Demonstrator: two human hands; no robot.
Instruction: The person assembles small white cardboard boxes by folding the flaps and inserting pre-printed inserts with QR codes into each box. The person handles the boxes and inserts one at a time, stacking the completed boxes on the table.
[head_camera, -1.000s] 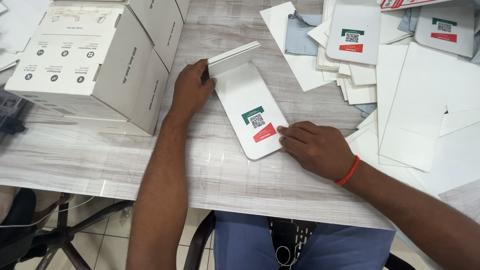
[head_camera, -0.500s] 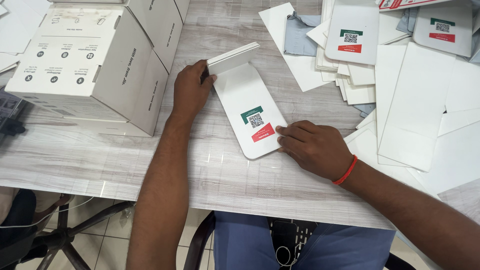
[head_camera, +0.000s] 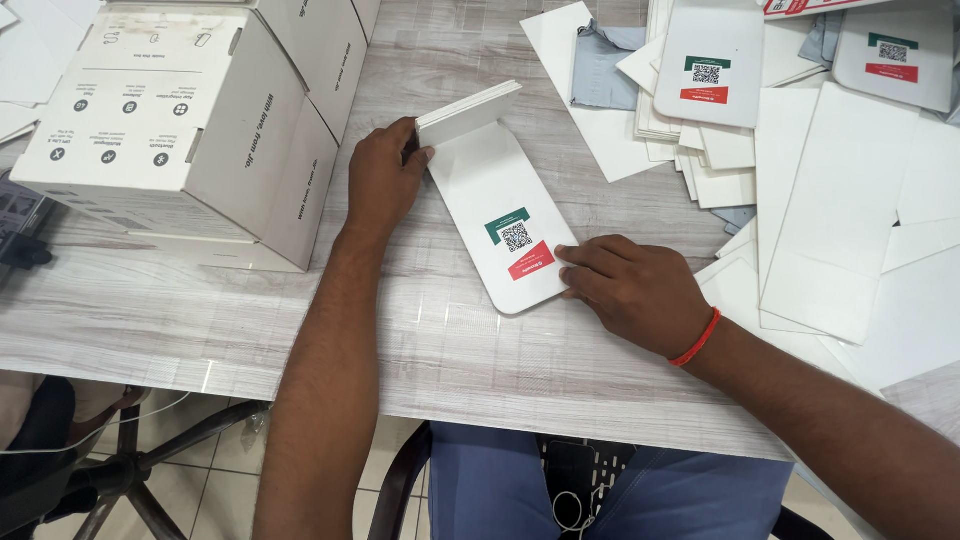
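Table: pale wood-grain table (head_camera: 480, 350) carries everything; the person sits at its near edge.
Carton: large white cardboard box (head_camera: 180, 120) with grey printed symbols stands at the far left, just beside the left hand.
Sheets: loose heap of white card blanks (head_camera: 850, 220) spreads over the right side, some lapping over others; among them lie finished white sleeves with green and red labels (head_camera: 708, 70).
Card piece: long white rounded card (head_camera: 500, 220) lies flat at the table's middle, between the two hands, with a green, black-patterned and red label near its close end; its far end is folded up into a raised flap (head_camera: 468, 110).
Left hand: left hand (head_camera: 385, 185) grips the fold, thumb on the flap's near edge, fingers curled behind.
Right hand: right hand (head_camera: 630, 290) is flat and unclenched, fingertips pressing down the card's near right corner.
Wristband: thin red band (head_camera: 697, 340) circles the right wrist.
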